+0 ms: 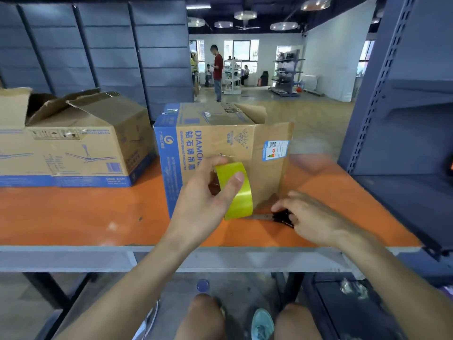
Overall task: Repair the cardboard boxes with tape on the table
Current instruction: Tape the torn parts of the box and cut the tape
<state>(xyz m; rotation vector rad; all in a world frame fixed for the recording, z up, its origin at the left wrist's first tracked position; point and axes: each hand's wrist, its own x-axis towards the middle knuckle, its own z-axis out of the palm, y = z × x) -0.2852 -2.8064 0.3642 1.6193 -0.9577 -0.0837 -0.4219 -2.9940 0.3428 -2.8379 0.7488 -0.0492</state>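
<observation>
— Where is the tape?

— The glossy yellow roll of packing tape (237,192) is in the left hand (202,195), held up off the orange-topped bench (85,217) in front of the printed face of the upright brown-and-blue cardboard box (220,141). The grip is clamped on it, with the thumb across the outer band and a finger over the top edge.

— And the other hand?

— The right hand (312,217) is low on the bench, just by the box's near right corner. Its grip is curled over the black handles of a pair of steel-bladed scissors (278,218), which lie flat with the blades pointing left toward the roll.

— How does the box look?

— One top flap at the right stands up with a ragged edge. The right side panel sticks out past the corner and carries a blue-and-white label.

— Any other boxes?

— A long brown cardboard box with ceiling-fan drawings (73,146) sits just beside it on the left. Its top flaps are open and torn.
</observation>
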